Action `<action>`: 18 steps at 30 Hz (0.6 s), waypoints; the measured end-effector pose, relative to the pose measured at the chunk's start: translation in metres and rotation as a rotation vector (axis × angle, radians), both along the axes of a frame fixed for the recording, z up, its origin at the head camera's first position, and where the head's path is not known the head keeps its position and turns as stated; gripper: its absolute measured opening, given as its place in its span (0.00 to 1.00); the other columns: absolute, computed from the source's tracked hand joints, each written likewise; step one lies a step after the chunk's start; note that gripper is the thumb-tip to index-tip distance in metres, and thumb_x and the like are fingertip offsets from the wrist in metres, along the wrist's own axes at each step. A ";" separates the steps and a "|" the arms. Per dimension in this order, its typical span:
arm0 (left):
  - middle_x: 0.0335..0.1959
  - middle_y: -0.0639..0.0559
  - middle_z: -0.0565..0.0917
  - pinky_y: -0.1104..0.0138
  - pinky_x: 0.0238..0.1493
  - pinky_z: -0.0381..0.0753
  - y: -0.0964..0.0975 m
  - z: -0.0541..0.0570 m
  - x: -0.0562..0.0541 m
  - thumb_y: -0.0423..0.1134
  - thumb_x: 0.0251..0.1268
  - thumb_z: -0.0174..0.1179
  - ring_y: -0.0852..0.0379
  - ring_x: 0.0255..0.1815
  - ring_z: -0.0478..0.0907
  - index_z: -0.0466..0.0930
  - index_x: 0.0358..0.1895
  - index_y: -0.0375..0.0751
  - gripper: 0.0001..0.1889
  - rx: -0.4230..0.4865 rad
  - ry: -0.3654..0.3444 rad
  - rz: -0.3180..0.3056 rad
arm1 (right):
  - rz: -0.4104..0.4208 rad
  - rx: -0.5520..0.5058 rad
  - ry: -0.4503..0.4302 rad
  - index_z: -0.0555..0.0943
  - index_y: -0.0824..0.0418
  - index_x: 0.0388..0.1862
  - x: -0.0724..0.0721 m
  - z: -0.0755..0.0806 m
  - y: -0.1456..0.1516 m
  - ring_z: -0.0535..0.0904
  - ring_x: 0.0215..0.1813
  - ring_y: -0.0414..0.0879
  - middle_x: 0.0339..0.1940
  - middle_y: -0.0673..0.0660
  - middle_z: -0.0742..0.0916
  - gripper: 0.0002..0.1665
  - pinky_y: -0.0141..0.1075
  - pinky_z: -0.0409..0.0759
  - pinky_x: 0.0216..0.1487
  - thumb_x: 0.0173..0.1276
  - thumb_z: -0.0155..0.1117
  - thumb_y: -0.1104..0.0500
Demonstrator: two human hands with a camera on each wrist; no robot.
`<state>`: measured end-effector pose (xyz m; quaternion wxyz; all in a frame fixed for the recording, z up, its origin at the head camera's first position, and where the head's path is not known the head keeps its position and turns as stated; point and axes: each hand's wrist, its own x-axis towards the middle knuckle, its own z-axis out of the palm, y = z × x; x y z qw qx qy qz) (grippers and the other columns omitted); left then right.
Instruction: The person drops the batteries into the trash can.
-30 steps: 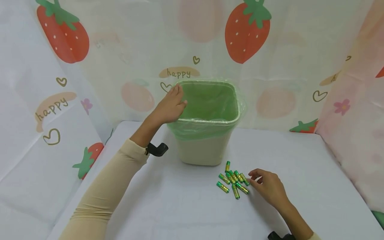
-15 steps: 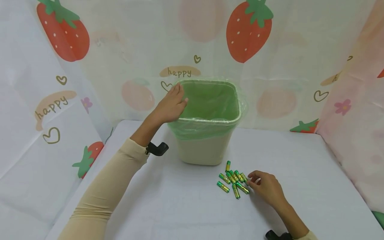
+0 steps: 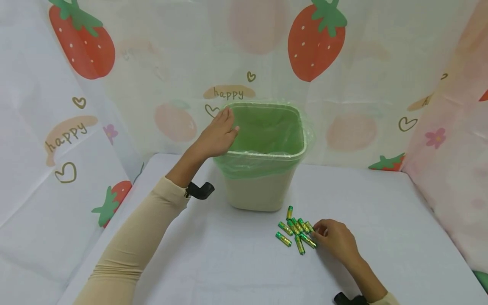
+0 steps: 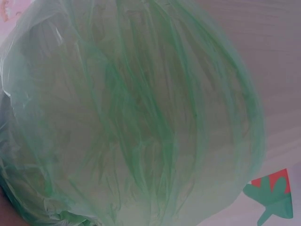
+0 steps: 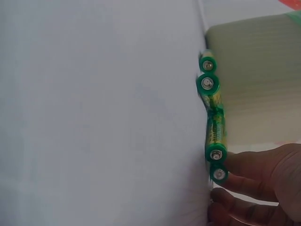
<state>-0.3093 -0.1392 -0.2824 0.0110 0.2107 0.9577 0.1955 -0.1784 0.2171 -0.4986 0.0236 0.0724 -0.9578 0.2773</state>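
Your left hand (image 3: 216,134) is resting on the already lined bin (image 3: 259,193), fingers extended. All visible batteries (image 3: 297,225) are lying outside it, at the bent fingers of your right hand (image 3: 337,240); whether you are pinching one, I cannot tell. None is looking lifted yet.

In the left wrist view, a translucent green bag (image 4: 141,117) is filling most of the frame (creases running top to bottom); a red-and-green strawberry print (image 4: 274,197) is showing at lower right.
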 end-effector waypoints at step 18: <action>0.82 0.33 0.31 0.58 0.81 0.28 0.000 -0.001 -0.001 0.46 0.86 0.30 0.45 0.83 0.24 0.31 0.79 0.24 0.35 -0.010 0.013 -0.009 | -0.032 -0.027 -0.023 0.86 0.62 0.32 -0.002 0.001 0.003 0.80 0.31 0.44 0.26 0.50 0.85 0.07 0.38 0.77 0.27 0.60 0.76 0.61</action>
